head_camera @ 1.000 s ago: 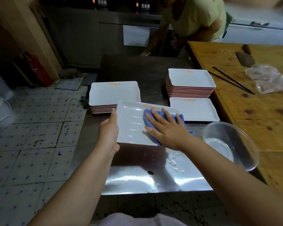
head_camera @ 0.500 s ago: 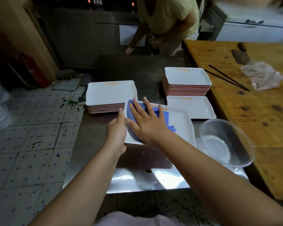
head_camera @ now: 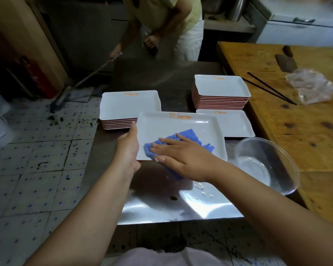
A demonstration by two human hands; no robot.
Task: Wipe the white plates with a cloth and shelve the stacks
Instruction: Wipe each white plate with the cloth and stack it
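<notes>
A white rectangular plate (head_camera: 181,127) is held above the steel table (head_camera: 161,204). My left hand (head_camera: 128,144) grips its left edge. My right hand (head_camera: 181,154) lies flat with straight fingers on a blue cloth (head_camera: 188,137), pressing it against the plate's near left part. A stack of white plates (head_camera: 130,104) stands behind on the left. A taller stack (head_camera: 220,89) stands at the back right, with a single plate (head_camera: 236,123) lying in front of it.
A clear bowl (head_camera: 265,166) holding water sits at the table's right edge. A wooden table (head_camera: 300,116) on the right bears chopsticks (head_camera: 271,88), a cleaver (head_camera: 285,61) and a plastic bag (head_camera: 311,85). A person (head_camera: 167,22) sweeps the tiled floor beyond the table.
My right hand has slid the cloth from the plate's far side toward its near left corner. The plate has levelled out. The person behind has shifted to the right.
</notes>
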